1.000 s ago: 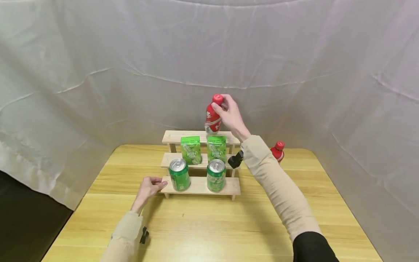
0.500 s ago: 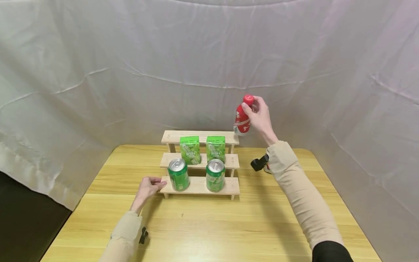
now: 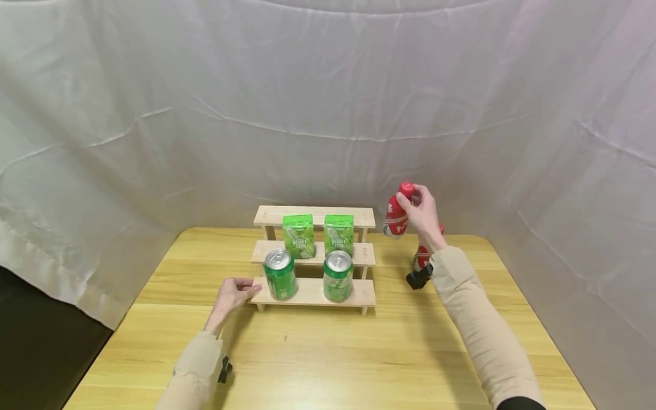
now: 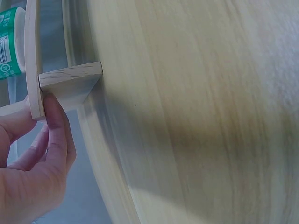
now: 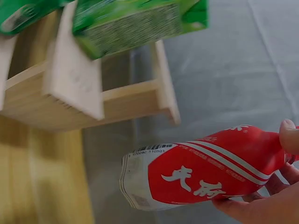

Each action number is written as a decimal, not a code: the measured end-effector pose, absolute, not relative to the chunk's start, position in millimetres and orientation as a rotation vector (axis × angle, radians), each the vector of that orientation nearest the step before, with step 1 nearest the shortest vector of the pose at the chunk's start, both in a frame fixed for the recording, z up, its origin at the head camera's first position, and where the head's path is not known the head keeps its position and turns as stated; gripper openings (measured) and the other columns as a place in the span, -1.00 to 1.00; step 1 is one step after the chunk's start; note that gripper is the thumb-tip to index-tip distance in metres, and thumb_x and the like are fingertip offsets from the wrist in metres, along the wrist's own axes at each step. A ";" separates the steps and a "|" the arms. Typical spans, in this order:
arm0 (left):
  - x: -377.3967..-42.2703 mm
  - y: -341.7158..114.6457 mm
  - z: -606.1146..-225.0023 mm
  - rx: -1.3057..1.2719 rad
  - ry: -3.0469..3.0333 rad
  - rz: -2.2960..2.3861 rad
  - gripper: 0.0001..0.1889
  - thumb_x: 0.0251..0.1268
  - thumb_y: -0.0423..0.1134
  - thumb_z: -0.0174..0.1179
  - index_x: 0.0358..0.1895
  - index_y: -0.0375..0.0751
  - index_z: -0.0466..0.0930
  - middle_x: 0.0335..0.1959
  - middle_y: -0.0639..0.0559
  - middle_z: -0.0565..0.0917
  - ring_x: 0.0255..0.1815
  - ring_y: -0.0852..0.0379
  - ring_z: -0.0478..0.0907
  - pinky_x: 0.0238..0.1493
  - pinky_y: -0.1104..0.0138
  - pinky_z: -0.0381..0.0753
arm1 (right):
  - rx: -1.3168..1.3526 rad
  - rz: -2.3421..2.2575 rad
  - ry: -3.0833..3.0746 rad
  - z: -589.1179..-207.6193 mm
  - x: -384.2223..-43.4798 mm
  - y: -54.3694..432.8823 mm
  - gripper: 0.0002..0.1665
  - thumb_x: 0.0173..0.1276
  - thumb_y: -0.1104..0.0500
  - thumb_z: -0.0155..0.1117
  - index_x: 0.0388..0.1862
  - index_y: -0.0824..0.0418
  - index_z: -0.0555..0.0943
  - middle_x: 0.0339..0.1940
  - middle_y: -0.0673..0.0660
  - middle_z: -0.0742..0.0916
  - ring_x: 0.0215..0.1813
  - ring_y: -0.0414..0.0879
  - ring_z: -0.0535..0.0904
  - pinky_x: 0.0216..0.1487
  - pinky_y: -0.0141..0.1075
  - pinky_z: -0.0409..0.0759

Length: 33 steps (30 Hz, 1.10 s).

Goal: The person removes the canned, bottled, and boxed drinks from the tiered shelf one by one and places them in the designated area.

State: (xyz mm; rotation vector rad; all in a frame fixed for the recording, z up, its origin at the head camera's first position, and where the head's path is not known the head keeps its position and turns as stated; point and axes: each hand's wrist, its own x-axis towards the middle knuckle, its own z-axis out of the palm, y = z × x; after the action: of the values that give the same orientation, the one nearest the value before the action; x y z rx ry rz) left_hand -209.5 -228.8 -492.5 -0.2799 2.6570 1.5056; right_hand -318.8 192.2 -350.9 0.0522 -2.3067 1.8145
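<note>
My right hand (image 3: 424, 213) holds a red bottle (image 3: 395, 218) by its neck, in the air to the right of a three-tier wooden shelf (image 3: 310, 289). In the right wrist view the bottle (image 5: 205, 168) shows white lettering and a clear bottom, and lies slanted across the picture. Behind the right wrist a second red bottle (image 3: 422, 258) is partly hidden. My left hand (image 3: 232, 296) pinches the left end of the shelf's lowest board (image 4: 35, 60), thumb on one face and fingers on the other.
Two green drink cans (image 3: 281, 274) stand on the lowest board. A pair of green cartons (image 3: 299, 236) occupies the middle one. The top board (image 3: 318, 213) bears nothing. A grey curtain (image 3: 328, 102) surrounds the wooden table (image 3: 328, 359) at the back and sides.
The right hand has carried the red bottle from above the top board to the right, then lower, beside the shelf. The left hand stays at the lowest board.
</note>
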 end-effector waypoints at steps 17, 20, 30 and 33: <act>-210.4 -228.7 -494.0 -0.297 2.644 1.532 -0.58 0.36 -0.28 0.28 0.09 -0.62 0.55 -0.06 -0.45 0.70 -0.18 0.02 0.67 -0.16 0.34 0.71 | -0.171 1.683 -2.543 -421.5 -321.7 208.5 -0.32 0.53 0.17 0.16 0.46 0.45 0.19 0.43 0.50 0.44 0.47 0.30 0.37 0.54 0.06 0.36; -210.6 -228.8 -494.3 -0.287 2.652 1.530 -0.58 0.36 -0.28 0.28 0.08 -0.62 0.55 -0.05 -0.47 0.69 -0.15 -0.04 0.67 -0.14 0.32 0.71 | -0.168 1.610 -2.591 -427.5 -322.0 209.7 -0.33 0.54 0.16 0.16 0.44 0.47 0.20 0.40 0.53 0.45 0.45 0.33 0.39 0.51 0.09 0.38; -210.5 -228.9 -494.0 -0.282 2.650 1.518 -0.56 0.36 -0.27 0.28 0.10 -0.63 0.54 -0.02 -0.49 0.68 -0.10 -0.13 0.69 -0.06 0.21 0.75 | -0.173 1.553 -2.645 -435.4 -320.0 211.1 -0.34 0.54 0.15 0.14 0.44 0.48 0.21 0.41 0.54 0.44 0.45 0.35 0.39 0.50 0.12 0.39; -211.1 -228.7 -494.2 -0.283 2.646 1.515 -0.55 0.36 -0.26 0.28 0.11 -0.63 0.53 0.01 -0.50 0.66 -0.10 -0.14 0.69 -0.05 0.19 0.75 | -0.173 1.575 -2.651 -434.9 -320.2 211.7 -0.33 0.55 0.16 0.12 0.46 0.47 0.19 0.42 0.53 0.43 0.46 0.34 0.38 0.50 0.11 0.38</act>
State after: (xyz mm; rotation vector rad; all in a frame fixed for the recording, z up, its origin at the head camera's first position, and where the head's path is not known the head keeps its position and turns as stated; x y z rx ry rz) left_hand -211.1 -228.7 -494.2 -0.2826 2.6464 1.5153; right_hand -320.2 211.7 -434.9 -0.1728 -2.6507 1.5750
